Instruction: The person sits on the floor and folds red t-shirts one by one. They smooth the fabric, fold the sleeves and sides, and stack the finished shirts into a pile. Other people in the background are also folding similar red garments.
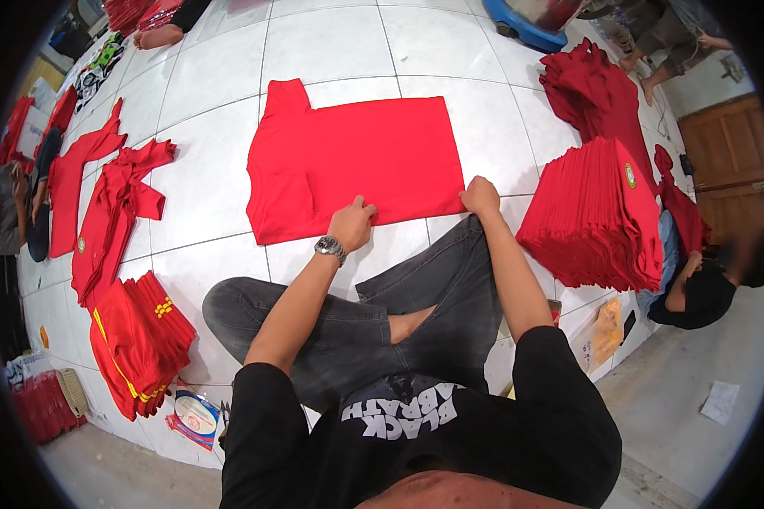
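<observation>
A bright red T-shirt (363, 149) lies on the white tiled floor in front of my crossed legs. Its collar end is on the left and its hem on the right. The near side is folded inward, while one sleeve sticks out at the far left. My left hand (354, 224), with a metal watch (330, 249) on the wrist, grips the near folded edge around its middle. At the near hem corner, my right hand (482, 196) has the cloth pinched between its fingers.
Folded red shirts stand in a tall stack (589, 219) at right, beside a loose darker red pile (589, 89). Leftward are a laid-out red shirt (111, 210) and a yellow-striped red stack (141, 347). A blue-based machine (525, 28) stands far off. Other people sit at both sides.
</observation>
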The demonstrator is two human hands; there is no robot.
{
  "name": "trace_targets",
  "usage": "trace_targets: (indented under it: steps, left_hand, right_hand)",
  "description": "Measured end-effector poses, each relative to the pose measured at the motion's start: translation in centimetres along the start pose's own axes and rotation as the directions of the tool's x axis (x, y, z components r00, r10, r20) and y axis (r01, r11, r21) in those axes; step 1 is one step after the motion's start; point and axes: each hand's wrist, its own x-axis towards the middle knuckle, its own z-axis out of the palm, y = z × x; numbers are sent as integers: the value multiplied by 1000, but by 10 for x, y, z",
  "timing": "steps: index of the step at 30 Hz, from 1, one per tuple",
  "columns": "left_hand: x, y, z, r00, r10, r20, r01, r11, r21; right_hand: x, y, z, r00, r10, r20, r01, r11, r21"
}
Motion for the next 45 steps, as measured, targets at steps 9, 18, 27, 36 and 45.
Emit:
trace_targets:
  steps: [9,18,27,36,45]
  left_hand:
    - [15,62,37,958,285,-24,-285,958,30]
    - [-2,39,11,974,202,104,-212,973,92]
    - [-76,-120,-139,942,-318,104,295,936,192]
    - [-135,-218,-159,672,-594,443,735,462,-496]
    - [-138,-223,-146,683,-503,529,730,440,-523]
  right_hand:
    - [-25,-17,19,784,-550,287,378,790,482]
    - [-12,-5,24,961,-241,134,228,968,107]
    - [-20,-8,13,964,-264,43,262,964,38]
    - [-61,-119,63,740,-631,233,525,759,386]
    - [-74,-292,87,654,-678,335,695,714,89]
